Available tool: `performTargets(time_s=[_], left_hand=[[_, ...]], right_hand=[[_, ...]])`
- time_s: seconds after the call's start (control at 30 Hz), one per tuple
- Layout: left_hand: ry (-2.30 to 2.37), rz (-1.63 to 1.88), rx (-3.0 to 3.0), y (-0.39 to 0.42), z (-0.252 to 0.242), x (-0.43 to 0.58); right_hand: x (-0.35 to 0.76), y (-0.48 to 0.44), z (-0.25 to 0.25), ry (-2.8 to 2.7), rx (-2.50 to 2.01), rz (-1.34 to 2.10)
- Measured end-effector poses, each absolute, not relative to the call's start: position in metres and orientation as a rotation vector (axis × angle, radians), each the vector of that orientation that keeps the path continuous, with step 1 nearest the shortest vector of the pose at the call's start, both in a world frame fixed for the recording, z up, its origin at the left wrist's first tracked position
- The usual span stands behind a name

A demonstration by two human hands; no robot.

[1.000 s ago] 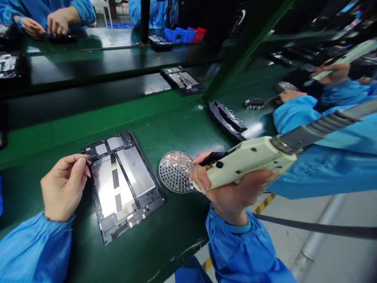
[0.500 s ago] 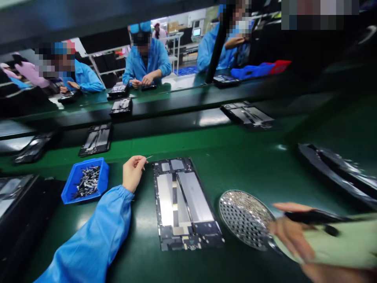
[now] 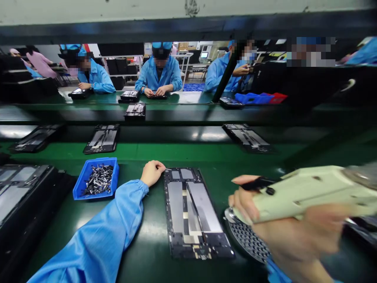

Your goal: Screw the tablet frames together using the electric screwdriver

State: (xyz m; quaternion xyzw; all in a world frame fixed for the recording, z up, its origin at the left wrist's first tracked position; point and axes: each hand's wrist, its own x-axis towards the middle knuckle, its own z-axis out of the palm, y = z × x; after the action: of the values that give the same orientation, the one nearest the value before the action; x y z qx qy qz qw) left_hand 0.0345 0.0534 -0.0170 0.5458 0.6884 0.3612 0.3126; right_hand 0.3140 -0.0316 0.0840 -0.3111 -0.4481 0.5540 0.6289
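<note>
Two hands, left (image 3: 152, 173) and right (image 3: 282, 228), flank the tablet frame (image 3: 191, 212).

My left hand (image 3: 152, 173) lies back uppermost, fingers curled and their tips out of sight, at the end of my blue-sleeved left forearm (image 3: 100, 236), extended forward. My right hand (image 3: 282, 226) closes around a pale handle (image 3: 303, 192), forefinger stretched forward.
</note>
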Motion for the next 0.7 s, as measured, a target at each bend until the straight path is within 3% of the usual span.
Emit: performTargets(time_s=[0.2, 0.47, 0.7], left_hand=[[1.824, 0.89, 1.518, 0.056, -0.021, 0.033], [1.752, 0.855, 1.485, 0.065, -0.024, 0.027], [1.785, 0.856, 1.468, 0.062, -0.028, 0.03]], right_hand=[[0.248, 0.013, 0.089, -1.214, -0.584, 1.344], [0.152, 0.083, 0.047, -1.131, -0.639, 1.224], [0.138, 0.091, 0.022, -1.144, -0.649, 1.222]])
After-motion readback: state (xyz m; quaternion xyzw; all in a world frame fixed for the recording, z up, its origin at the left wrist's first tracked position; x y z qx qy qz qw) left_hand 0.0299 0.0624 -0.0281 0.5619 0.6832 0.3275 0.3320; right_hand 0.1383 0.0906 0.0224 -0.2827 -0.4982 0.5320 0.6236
